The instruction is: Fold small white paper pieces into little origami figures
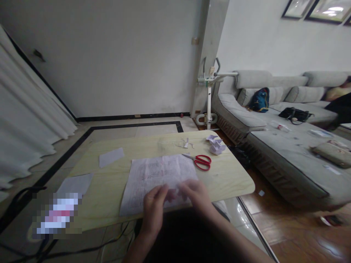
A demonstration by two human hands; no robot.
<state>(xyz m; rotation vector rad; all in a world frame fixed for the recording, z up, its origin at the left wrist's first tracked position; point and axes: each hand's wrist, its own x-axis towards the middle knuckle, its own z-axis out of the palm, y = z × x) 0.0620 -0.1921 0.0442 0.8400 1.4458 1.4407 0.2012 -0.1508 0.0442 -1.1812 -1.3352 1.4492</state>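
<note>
A large, creased sheet of paper [159, 171] with dense writing lies on the light wooden table [104, 193]. Over its near edge is my left hand [154, 206], thumb and fingers drawn together; anything between them is too small to make out. Close on its right, my right hand [196, 193] is bent toward it, its fingers smeared by motion. Red-handled scissors [201, 162] rest beyond my hands, their blade tips at the sheet's upper right edge. Thin paper scraps [187, 143] and crumpled paper [216, 145] lie farther back.
Two smaller papers, a blank piece [111, 157] and a larger sheet [75, 184], lie on the table's left. A pixelated patch covers its near left corner. A grey sofa [285, 157] with bags stands right, and white exercise equipment [209, 102] behind. Cables [90, 249] run below left.
</note>
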